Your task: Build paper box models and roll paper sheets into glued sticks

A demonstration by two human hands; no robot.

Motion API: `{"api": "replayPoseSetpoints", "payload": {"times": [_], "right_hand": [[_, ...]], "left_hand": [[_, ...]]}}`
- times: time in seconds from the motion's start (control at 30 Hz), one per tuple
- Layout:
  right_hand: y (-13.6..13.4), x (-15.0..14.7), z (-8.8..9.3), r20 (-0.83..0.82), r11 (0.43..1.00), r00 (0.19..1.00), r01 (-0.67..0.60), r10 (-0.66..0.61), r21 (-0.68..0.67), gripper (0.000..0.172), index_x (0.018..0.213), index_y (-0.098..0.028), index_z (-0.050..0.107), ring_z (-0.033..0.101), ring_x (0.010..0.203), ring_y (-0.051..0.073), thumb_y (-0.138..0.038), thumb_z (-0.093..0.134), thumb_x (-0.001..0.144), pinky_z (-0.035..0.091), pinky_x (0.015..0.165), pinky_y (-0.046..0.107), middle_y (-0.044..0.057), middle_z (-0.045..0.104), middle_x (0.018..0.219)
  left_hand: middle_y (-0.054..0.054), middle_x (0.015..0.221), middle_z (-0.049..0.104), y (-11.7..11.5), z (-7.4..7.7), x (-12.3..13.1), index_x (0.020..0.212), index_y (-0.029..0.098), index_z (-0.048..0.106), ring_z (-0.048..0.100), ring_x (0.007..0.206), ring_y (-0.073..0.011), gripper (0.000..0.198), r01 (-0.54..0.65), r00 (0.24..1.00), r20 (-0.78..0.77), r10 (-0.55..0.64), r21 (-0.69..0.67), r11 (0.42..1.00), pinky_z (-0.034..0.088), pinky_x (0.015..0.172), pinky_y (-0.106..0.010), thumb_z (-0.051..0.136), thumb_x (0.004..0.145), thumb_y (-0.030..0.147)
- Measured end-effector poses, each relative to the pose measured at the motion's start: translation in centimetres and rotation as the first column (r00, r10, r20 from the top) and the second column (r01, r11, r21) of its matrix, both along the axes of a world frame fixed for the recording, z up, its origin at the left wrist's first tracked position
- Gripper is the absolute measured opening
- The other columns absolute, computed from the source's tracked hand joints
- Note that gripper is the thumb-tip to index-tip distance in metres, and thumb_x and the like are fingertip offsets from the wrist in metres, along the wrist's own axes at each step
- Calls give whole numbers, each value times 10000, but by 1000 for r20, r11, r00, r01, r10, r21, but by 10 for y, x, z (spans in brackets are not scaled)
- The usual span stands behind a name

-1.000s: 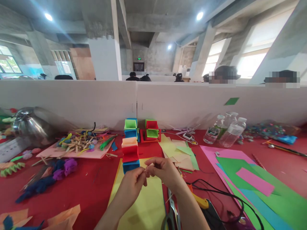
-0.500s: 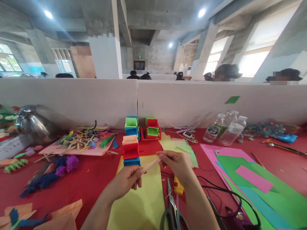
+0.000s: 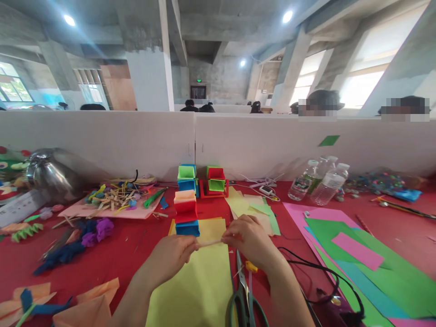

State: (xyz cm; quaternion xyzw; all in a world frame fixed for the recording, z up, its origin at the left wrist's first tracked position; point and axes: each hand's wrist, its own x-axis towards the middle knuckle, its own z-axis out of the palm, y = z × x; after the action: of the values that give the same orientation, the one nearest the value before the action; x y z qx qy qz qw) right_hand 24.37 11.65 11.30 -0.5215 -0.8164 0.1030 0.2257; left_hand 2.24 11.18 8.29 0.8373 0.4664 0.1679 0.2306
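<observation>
A thin pale strip, seemingly paper, is stretched level between my two hands. The fingers of my left hand pinch its left end, and my right hand pinches the right end. Below the strip lies a yellow sheet of paper. Just beyond my left hand stand small folded paper boxes: a blue one, a red one and a peach one. Scissors with dark handles lie beside my right forearm, along with a yellow-tipped tool, partly hidden by that arm.
Coloured paper sheets and a black cable lie to the right, with plastic bottles behind. At left are a metal kettle and a pink sheet bearing wooden sticks. A white partition closes the back.
The strip has turned from slanting to nearly level. My right hand has come down slightly, and my left hand has shifted a little left, knuckles now more on top.
</observation>
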Motion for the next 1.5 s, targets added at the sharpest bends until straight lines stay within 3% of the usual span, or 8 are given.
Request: {"api": "replayPoseSetpoints", "payload": {"times": [0.23, 0.4, 0.5, 0.63, 0.83, 1.1, 1.27, 1.5], "right_hand": [[0, 32, 0, -77, 998, 997, 18, -24, -68, 169, 650, -232, 709, 550, 711, 173, -313, 614, 762, 358, 724, 296, 8, 653, 633], [-5, 35, 2, -127, 993, 990, 49, -62, -104, 181, 718, -240, 720, 555, 727, 181, -374, 607, 761, 378, 692, 282, 21, 658, 707], [-9, 16, 7, -110, 997, 994, -31, 23, -71, 198, 759, -250, 717, 550, 725, 177, -388, 577, 789, 364, 715, 284, 12, 668, 701], [-16, -18, 13, -155, 982, 975, -173, 160, -73, 282, 783, -227, 696, 539, 628, 134, -361, 463, 868, 351, 654, 249, 1, 652, 668], [-19, -36, 3, -242, 982, 970, -80, 37, -171, 328, 637, -172, 585, 416, 521, 92, -356, 435, 862, 259, 473, 200, -29, 507, 552], [-19, -41, 2, -367, 970, 927, -159, 82, -186, 267, 734, -178, 581, 457, 610, 96, -328, 420, 885, 314, 543, 191, -25, 577, 670], [-20, -44, 5, -259, 987, 959, -140, 117, -75, 266, 701, -176, 552, 494, 635, 115, -314, 426, 891, 338, 599, 222, -14, 572, 659], [-24, -55, 6, -122, 985, 980, -149, 160, 89, 217, 762, -187, 543, 535, 709, 153, -244, 395, 910, 365, 671, 273, 20, 601, 732]], "left_hand": [[7, 667, 602, 5, 5, -21, 790, 182, 602, 522, 599, -125, 287, 32, 965, 263, 4, -134, 991, 347, 555, -201, 400, 868, 370], [-13, 673, 611, 9, 1, -26, 814, 147, 613, 518, 580, -112, 257, 0, 796, 583, 164, -271, 963, 400, 553, -199, 535, 799, 391], [-16, 658, 624, 7, 0, -17, 794, 143, 629, 519, 565, -103, 232, 11, 724, 660, 199, -300, 954, 408, 543, -196, 587, 771, 370], [-24, 635, 647, 1, 3, 0, 758, 138, 645, 539, 548, -102, 204, 37, 656, 717, 238, -345, 938, 427, 539, -202, 618, 750, 340], [-17, 624, 645, -3, 9, 16, 674, 132, 638, 556, 542, -97, 155, 71, 564, 779, 275, -378, 923, 433, 530, -198, 653, 709, 282], [3, 590, 598, -1, 6, 16, 676, 135, 607, 531, 549, -92, 192, 71, 533, 812, 240, -326, 943, 419, 537, -199, 625, 748, 312], [17, 603, 564, 0, 8, 13, 656, 139, 602, 499, 588, -93, 191, 87, 536, 824, 183, -269, 959, 390, 564, -197, 652, 720, 312], [41, 492, 468, 0, 1, 12, 537, 156, 513, 412, 503, -83, 304, -55, 521, 815, 254, -264, 963, 321, 500, -202, 636, 719, 365]]}}
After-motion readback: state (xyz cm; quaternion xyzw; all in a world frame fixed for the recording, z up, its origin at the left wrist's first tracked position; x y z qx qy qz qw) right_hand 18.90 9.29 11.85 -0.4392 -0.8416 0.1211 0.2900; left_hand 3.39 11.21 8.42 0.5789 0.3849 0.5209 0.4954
